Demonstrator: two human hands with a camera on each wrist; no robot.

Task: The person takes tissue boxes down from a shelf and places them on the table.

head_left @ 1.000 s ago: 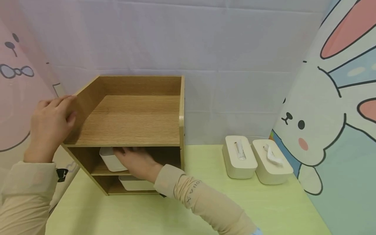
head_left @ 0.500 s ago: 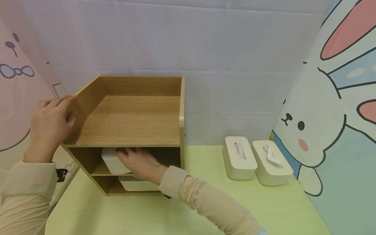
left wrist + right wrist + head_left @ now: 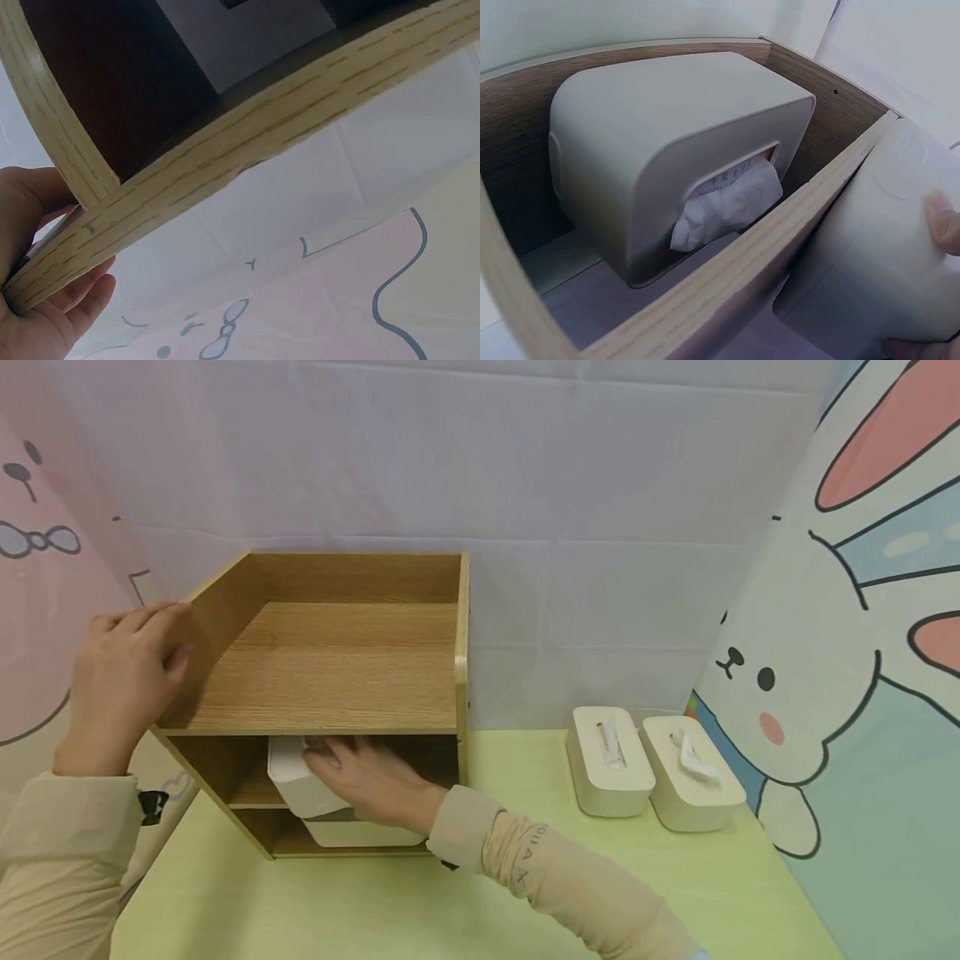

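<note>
Wooden boards make up the shelf unit point(image 3: 345, 668) in front of me, its raised-edge top above two compartments. My left hand point(image 3: 127, 677) grips the upper front of the unit's left side panel point(image 3: 180, 180), with the thumb on one face and the fingers on the other. My right hand point(image 3: 375, 781) is in the mouth of the upper compartment, holding a white box point(image 3: 303, 781); in the right wrist view, the thumb lies on one side of it and a finger on another. This box sits toward the left of the compartment and juts past the front edge of the middle board point(image 3: 255, 805), partly hiding what lies below. Under it, in the lower compartment, I see a second box point(image 3: 367, 834), and from the wrist a crumpled tissue point(image 3: 731, 206) pokes out of its slot. Off to my right, on the pale green worktop point(image 3: 525, 877), two tissue boxes point(image 3: 633, 792) stand close beside each other, a tissue showing at the top of each. Behind the unit hangs a whitish cloth point(image 3: 450, 460), and a cartoon rabbit point(image 3: 806, 693) covers the right-hand wall.
</note>
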